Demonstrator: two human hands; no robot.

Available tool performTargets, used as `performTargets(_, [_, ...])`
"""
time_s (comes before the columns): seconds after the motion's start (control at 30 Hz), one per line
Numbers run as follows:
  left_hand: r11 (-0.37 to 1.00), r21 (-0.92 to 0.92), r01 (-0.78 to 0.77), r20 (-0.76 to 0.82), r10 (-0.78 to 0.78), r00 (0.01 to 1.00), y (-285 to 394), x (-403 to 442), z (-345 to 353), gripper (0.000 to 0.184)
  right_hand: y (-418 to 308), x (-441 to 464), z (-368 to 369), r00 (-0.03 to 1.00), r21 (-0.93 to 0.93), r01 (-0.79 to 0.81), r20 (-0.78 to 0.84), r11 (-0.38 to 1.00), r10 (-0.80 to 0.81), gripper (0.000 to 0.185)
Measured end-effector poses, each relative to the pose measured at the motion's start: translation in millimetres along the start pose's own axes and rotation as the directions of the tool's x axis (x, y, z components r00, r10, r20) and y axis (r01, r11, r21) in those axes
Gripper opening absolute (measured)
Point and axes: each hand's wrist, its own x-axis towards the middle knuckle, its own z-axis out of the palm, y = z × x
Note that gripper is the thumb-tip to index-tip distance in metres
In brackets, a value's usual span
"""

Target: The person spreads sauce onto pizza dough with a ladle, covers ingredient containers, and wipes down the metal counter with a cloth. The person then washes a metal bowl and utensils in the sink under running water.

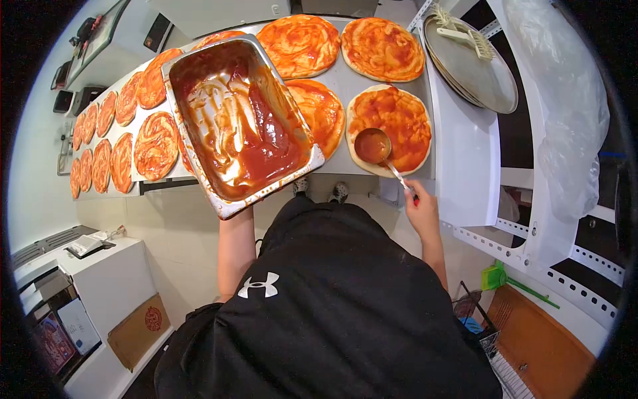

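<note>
A deep steel pan point(302, 161) with red sauce point(269, 149) pooled in its lower right part is held up over the table, tilted. My left forearm point(237, 249) runs up beneath it; the pan hides my left hand, which bears it from below. In my right hand point(421, 207) is the handle of a ladle point(372, 145), fingers closed round it. The ladle's bowl, with some sauce in it, is over the lower left part of a sauced pizza base point(405, 120). Another sauced base point(312, 113) lies to its left, partly behind the pan.
More sauced bases point(382, 50) lie at the back, and several point(156, 146) line the table to the left. Round metal trays point(475, 70) with a white brush point(465, 36) on top are stacked on the right. Clear plastic point(558, 100) hangs by the white shelf frame point(525, 263).
</note>
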Motion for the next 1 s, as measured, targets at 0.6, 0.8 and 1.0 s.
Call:
performTargets(0.6, [0.994, -0.085, 0.070, 0.100, -0.062, 0.993, 0.3, 10.2, -15.9, 0.051, -48.3, 12.1, 14.4, 0.994, -0.221, -0.010, -0.109, 0.975, -0.014, 0.026])
performTargets(0.8, [0.999, -0.029, 0.028, 0.036, -0.027, 0.999, -0.7, 13.8, -14.6, 0.051, -48.5, 35.6, 14.5, 0.998, -0.185, 0.050, -0.022, 0.982, -0.055, 0.028])
performTargets(1.0, [0.998, -0.039, 0.042, -0.030, -0.044, 0.999, 6.6, 12.3, 4.2, 0.051, -42.8, 30.3, 15.2, 0.978, -0.031, 0.157, -0.137, 0.987, -0.160, 0.029])
